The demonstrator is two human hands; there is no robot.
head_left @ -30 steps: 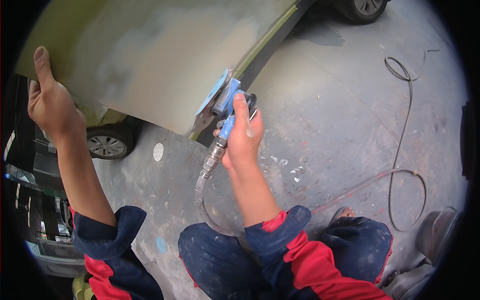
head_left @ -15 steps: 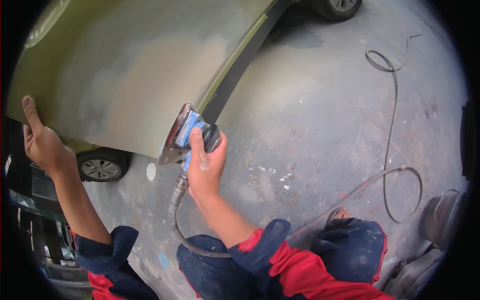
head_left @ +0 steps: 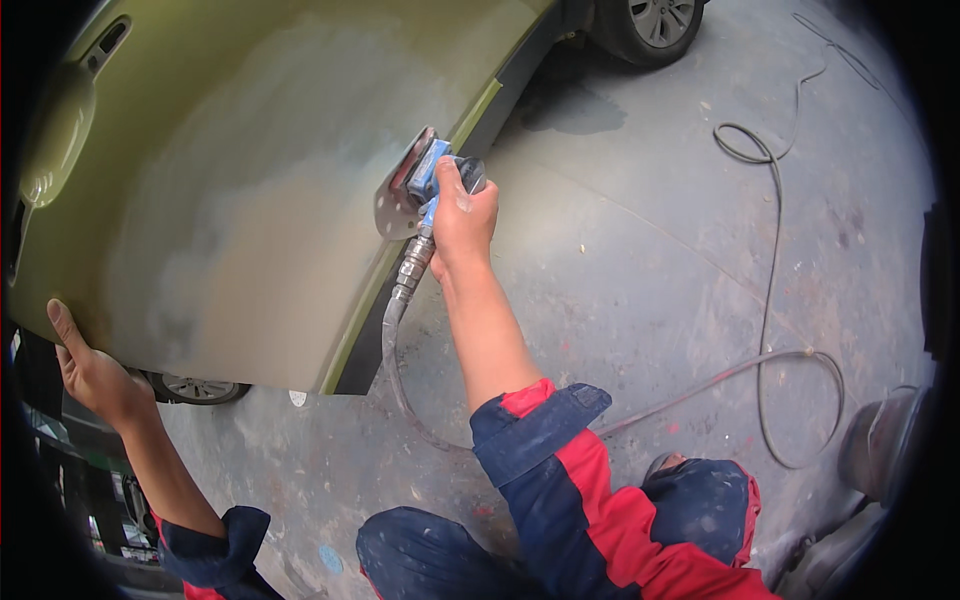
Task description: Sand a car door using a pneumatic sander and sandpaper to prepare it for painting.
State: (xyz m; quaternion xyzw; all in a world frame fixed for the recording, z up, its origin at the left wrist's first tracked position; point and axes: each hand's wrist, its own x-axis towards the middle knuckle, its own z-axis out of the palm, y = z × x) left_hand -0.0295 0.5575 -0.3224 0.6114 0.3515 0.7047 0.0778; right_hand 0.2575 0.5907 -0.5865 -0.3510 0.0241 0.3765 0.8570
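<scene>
Floor: grey, dusty, stained; fills rt. side of view.
Door: olive green, w/ dull grey-and-tan patch mid-panel and dark trim along rt. edge.
Wheel: 1 pc., silver spokes, top of view, beyond door. 2nd wheel partly hidden under door's near edge.
Knees: dk. blue trousers, pale dust marks, bottom ctr. and rt.
Hose: grey, runs from sander down to person's rt. sleeve.
Container: dk. grey, round, far rt.
L. hand: grips door's near edge at lower l., thumb on outer face; fingers partly hidden.
R. hand: wrapped round sander, blue w/ black top. Sander is at door's rt. edge, pad tilted; can't tell if pad touches panel.
Fitting: silver, joins hose to sander.
Disc: lt. blue, 1 pc., on floor, lower l.
</scene>
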